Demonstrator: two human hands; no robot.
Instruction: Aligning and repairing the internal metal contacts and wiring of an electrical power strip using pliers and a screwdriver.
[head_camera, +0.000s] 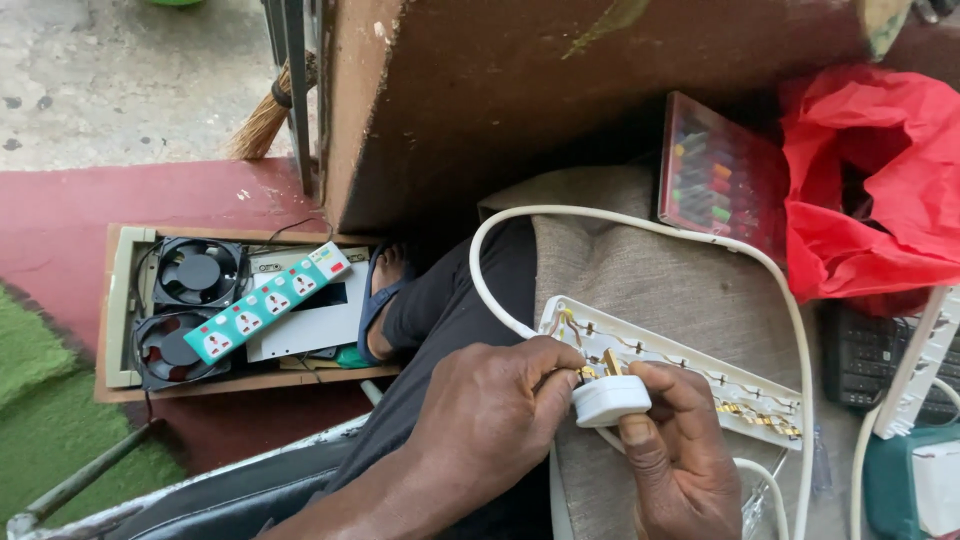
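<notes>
A smooth white plastic plug (610, 400) with brass pins is pinched between the right hand (680, 455) and the fingertips of the left hand (490, 420). Its pins point up-left at the opened strip (680, 385), a long white shell with brass rails, lying on coarse beige cloth (640, 270) over the lap. The strip's long axis runs from upper left to lower right. Beyond lie a red floor (120, 195) and a wooden tray (240, 382).

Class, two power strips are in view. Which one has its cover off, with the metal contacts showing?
The white strip on the lap, beside both hands holding the white plug. The strip in the wooden tray is closed, with green sockets.
</notes>
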